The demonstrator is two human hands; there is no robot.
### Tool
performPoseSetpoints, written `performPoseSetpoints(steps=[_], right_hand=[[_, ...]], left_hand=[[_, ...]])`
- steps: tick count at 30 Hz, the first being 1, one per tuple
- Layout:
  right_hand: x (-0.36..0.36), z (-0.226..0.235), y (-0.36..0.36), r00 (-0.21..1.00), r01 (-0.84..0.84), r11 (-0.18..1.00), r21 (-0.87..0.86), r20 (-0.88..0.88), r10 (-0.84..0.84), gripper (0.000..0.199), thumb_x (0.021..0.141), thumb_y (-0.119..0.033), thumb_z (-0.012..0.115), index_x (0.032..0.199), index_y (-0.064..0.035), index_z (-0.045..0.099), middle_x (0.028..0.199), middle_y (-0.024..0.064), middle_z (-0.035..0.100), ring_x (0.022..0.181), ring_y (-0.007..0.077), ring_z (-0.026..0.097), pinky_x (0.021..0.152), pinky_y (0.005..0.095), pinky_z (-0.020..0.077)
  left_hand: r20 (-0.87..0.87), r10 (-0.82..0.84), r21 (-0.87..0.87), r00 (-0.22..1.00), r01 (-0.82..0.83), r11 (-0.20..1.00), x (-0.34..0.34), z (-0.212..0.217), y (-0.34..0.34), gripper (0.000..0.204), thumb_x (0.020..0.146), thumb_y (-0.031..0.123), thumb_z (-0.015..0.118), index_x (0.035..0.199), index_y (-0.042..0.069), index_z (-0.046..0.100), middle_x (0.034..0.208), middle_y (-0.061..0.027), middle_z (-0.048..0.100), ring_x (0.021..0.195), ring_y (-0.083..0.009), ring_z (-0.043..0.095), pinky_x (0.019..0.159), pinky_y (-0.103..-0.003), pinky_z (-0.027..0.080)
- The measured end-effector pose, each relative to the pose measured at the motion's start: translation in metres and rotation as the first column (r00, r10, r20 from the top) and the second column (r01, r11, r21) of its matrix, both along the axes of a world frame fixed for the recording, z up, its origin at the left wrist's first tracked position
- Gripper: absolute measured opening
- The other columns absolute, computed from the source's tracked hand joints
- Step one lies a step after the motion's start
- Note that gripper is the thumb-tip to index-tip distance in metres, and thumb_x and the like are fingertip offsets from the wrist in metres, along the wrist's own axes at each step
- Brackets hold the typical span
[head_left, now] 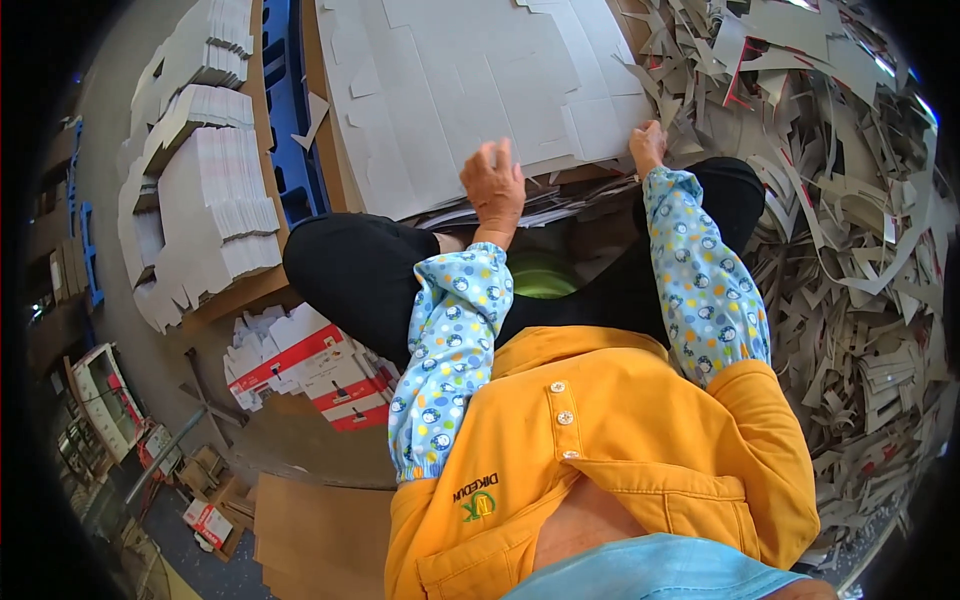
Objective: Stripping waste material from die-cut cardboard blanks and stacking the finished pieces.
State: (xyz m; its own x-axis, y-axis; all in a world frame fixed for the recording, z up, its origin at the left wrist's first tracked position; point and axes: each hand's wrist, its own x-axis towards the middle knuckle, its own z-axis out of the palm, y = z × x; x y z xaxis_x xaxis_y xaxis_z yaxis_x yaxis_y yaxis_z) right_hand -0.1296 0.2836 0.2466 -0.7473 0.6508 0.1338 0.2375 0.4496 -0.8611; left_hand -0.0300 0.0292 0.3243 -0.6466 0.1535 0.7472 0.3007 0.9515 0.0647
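Note:
A large stack of white die-cut cardboard sheets lies in front of me, with cut lines and box-shaped outlines across the top sheet. My left hand is raised over its near edge, fingers loosely bent and apart, holding nothing that I can see. At the near right corner, my right hand has its fingers closed on the sheet's edge, beside the paper scraps. The fingertips of that hand are partly hidden. Under the near edge, layered sheet edges show between my knees.
A big heap of cardboard offcuts fills the right side. Stacks of cut white blanks stand at left, beside a blue pallet. Red-and-white cartons lie near my left knee, with a brown cardboard sheet below.

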Motion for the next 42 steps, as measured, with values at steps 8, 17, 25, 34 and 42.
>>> performPoseSetpoints(steps=[8,17,25,34,42], right_hand=[[-0.067,-0.12,0.124,0.865,-0.171,0.956,0.238,0.502,0.03,0.037,0.07,-0.016,0.049,0.103,0.0007,0.046,0.11,0.0217,0.047,0.103,0.0327,0.046,0.086,0.038,0.038],[-0.019,-0.036,0.019,0.955,0.169,0.775,-0.609,-0.095,-0.282,0.031,0.064,-0.012,0.058,0.093,-0.0016,0.052,0.084,0.0112,0.055,0.075,0.0235,0.053,0.067,0.0317,0.0428],[0.023,0.035,0.006,0.913,0.122,0.832,-0.541,-0.267,-0.307,0.027,0.064,-0.01,0.059,0.089,-0.0026,0.052,0.081,0.0089,0.056,0.07,0.0208,0.054,0.065,0.0305,0.0437],[0.013,0.038,0.013,0.764,-0.188,0.571,-0.799,-0.484,-0.426,0.022,0.068,-0.014,0.063,0.084,-0.0019,0.052,0.078,0.0069,0.054,0.068,0.019,0.052,0.063,0.0333,0.043],[0.04,0.133,0.013,0.694,-0.656,0.38,-0.652,-0.719,-0.036,0.02,0.071,-0.015,0.064,0.087,-0.0044,0.057,0.082,0.0059,0.055,0.078,0.0181,0.051,0.069,0.0319,0.0414]], left_hand=[[0.849,-0.212,0.249,0.484,-0.012,0.968,-0.005,-0.055,0.008,0.071,0.08,0.055,0.021,0.067,-0.001,0.062,0.078,-0.0198,0.06,0.08,-0.0375,0.055,0.077,-0.042,0.04],[0.407,-0.531,0.838,0.743,-0.535,-0.107,-0.013,-0.064,-0.064,0.027,0.078,0.029,0.056,0.084,0.004,0.049,0.062,-0.0074,0.055,0.051,-0.0156,0.054,0.048,-0.027,0.047],[0.136,-0.482,0.871,0.865,-0.336,-0.358,-0.01,-0.052,-0.061,0.023,0.083,0.021,0.048,0.094,0.0,0.044,0.07,-0.0116,0.057,0.057,-0.0191,0.058,0.048,-0.029,0.049],[0.073,-0.43,0.89,0.9,-0.253,-0.38,-0.014,-0.051,-0.063,0.022,0.084,0.02,0.045,0.091,0.0,0.043,0.072,-0.0128,0.057,0.061,-0.0204,0.059,0.049,-0.028,0.05],[-0.119,-0.553,0.752,0.824,-0.29,-0.592,-0.022,-0.036,-0.072,0.049,0.075,0.045,0.056,0.097,0.004,0.042,0.079,-0.0121,0.054,0.07,-0.0246,0.056,0.059,-0.036,0.051]])
